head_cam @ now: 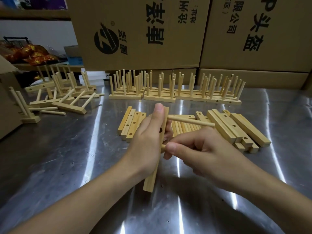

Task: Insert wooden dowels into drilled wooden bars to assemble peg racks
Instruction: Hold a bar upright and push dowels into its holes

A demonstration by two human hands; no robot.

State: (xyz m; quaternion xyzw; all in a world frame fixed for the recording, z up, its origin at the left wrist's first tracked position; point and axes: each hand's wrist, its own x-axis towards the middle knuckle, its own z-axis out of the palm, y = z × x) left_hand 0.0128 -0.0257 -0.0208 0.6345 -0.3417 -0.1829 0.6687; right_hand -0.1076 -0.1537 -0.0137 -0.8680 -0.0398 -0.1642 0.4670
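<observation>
Bar was gripped in the left hand, tilted over the metal table; one dowel already stuck out of its upper hole toward the right; the right hand pinched a second dowel, tip at the bar's side lower down. Spare drilled bars and finished racks sat behind.

Left hand grips bar; right hand pinches dowel.
</observation>
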